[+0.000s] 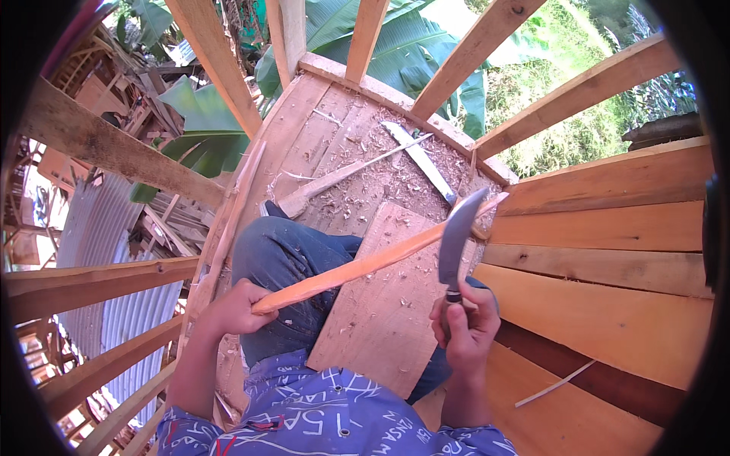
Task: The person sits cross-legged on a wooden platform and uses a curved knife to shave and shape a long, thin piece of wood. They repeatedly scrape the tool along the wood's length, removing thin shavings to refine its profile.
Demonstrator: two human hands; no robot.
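So the wooden stick (365, 265) is one long, narrow orange-tan piece, kinda rough along its edges, slanting up from lower left to upper right, with a paler, tapered far end. The knife (455, 242) has a broad, curved grey blade, tip up, overlapping the stick near that end; can't tell if they're touching.

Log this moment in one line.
left hand: grips wooden stick; right hand: holds curved-bladed knife; wood shavings: on plank floor
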